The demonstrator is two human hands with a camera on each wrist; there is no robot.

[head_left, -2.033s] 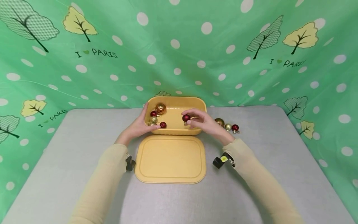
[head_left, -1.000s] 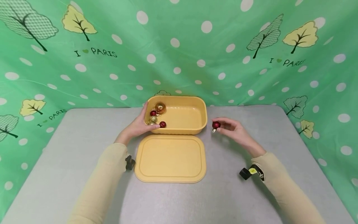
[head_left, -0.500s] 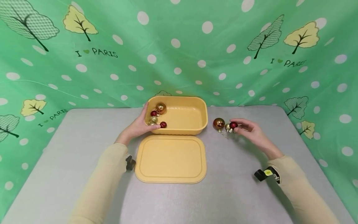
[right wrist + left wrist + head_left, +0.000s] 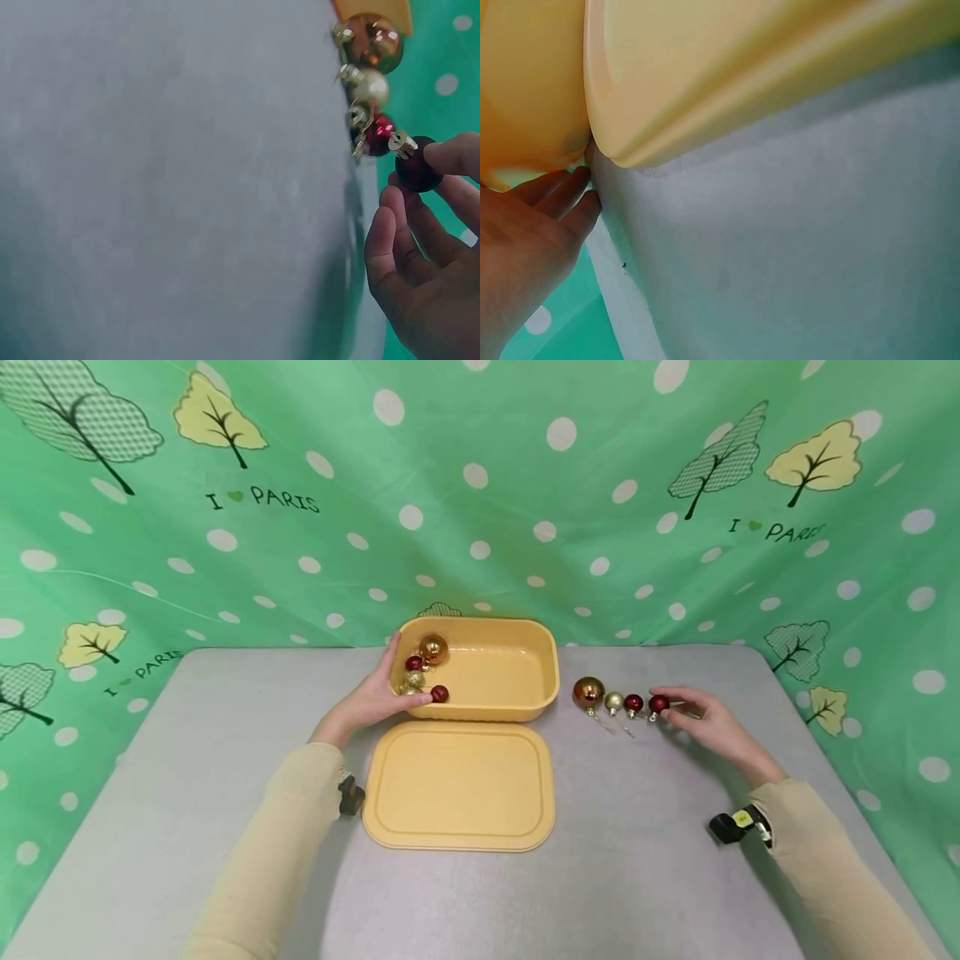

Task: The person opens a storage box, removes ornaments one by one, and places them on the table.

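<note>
In the head view my right hand (image 4: 712, 727) pinches a small dark red Christmas bauble (image 4: 658, 703) by its sides, between thumb and fingers. The right wrist view shows the bauble's gold cap (image 4: 403, 145) pointing away from the palm. Left of it stand a red bauble (image 4: 633, 703), a small pale gold bauble (image 4: 614, 701) and a large copper-gold bauble (image 4: 588, 691), lined up on the table. My left hand (image 4: 366, 702) grips the left end of a yellow box (image 4: 542, 713), thumb over the rim, fingers along the outer wall. Several baubles (image 4: 433, 649) lie inside at that end.
A yellow lid (image 4: 459, 785) lies flat on the grey table (image 4: 637, 868), just in front of the box. A green curtain (image 4: 480, 510) with white dots and trees hangs behind the table, close to the box's back wall.
My right hand has carried the dark red bauble from over the box rightward, past the other three, to the row's right end. My left hand has stayed on the box.
</note>
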